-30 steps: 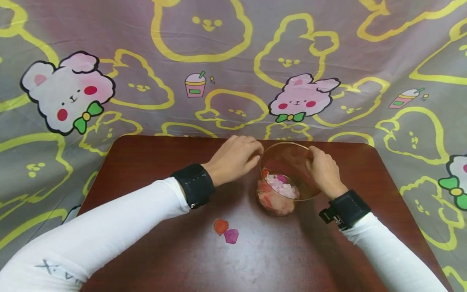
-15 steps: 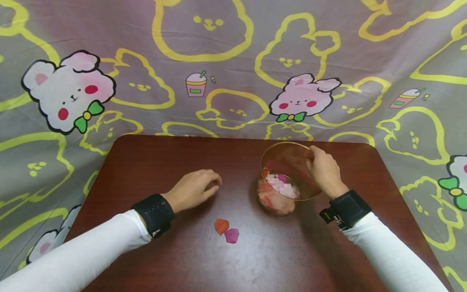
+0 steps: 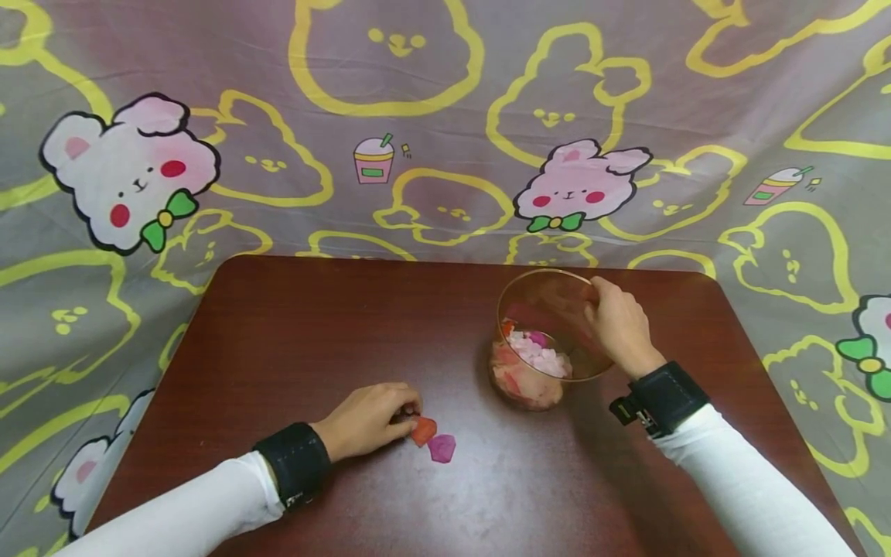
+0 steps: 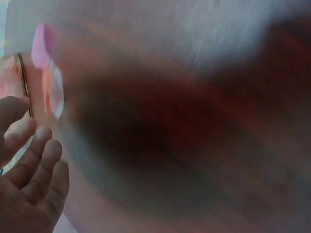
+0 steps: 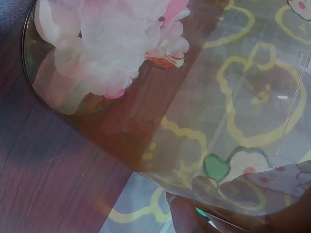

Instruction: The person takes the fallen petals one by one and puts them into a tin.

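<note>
Two loose flower petals lie on the table: an orange petal [image 3: 424, 431] and a purple-pink petal [image 3: 442, 449], their edges close together. My left hand [image 3: 370, 418] is at the orange petal's left edge, its fingers loosely bent. In the left wrist view, those fingers [image 4: 36, 170] are bent below the petals, with no petal seen held between them. My right hand [image 3: 622, 325] grips the right side of the rim of an amber-tinted glass jar [image 3: 543, 298], thumb inside the wall. The jar leans towards me. White, pink and orange petals [image 5: 112, 48] lie in its bottom.
The dark red-brown table [image 3: 313, 309] has rounded far corners. Behind it hangs a grey cloth [image 3: 445, 139] printed with yellow outlines and rabbit faces. Part of the left wrist view is blurred.
My left hand has moved away from the jar's rim, down and left, then over to the orange petal. My right hand and the jar have stayed in place.
</note>
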{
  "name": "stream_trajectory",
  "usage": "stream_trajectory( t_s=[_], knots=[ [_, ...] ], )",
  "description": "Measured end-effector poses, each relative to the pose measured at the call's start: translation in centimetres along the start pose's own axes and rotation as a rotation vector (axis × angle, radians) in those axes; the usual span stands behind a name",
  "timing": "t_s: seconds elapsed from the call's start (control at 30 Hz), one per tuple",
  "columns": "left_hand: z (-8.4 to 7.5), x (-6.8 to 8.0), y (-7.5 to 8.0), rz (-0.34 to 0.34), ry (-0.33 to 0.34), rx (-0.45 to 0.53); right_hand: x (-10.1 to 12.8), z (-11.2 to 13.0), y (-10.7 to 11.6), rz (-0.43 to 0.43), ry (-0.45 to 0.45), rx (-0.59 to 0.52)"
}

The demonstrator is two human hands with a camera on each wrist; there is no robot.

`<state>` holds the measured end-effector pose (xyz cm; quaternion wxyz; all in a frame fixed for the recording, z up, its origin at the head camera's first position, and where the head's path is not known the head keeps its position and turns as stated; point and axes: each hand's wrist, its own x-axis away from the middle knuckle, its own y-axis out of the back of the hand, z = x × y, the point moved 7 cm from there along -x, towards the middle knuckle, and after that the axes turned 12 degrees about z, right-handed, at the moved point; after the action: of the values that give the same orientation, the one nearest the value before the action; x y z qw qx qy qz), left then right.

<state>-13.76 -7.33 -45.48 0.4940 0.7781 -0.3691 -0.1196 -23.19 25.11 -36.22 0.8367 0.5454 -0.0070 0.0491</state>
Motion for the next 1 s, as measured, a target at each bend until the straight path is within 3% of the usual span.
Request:
stream_trajectory(
  t_s=[0.23, 0.53, 1.0],
  knots=[
    [0.1, 0.5, -1.3, -0.014, 0.016, 0.018, 0.0, 0.0, -0.1, -0.003, -0.005, 0.001],
    [0.4, 0.6, -1.8, -0.078, 0.038, 0.007, 0.1, 0.0, -0.1, -0.002, -0.006, -0.001],
    [0.6, 0.7, -1.0, -0.105, 0.091, 0.014, 0.1, 0.1, 0.0, -0.007, -0.001, -0.008]
  ],
)
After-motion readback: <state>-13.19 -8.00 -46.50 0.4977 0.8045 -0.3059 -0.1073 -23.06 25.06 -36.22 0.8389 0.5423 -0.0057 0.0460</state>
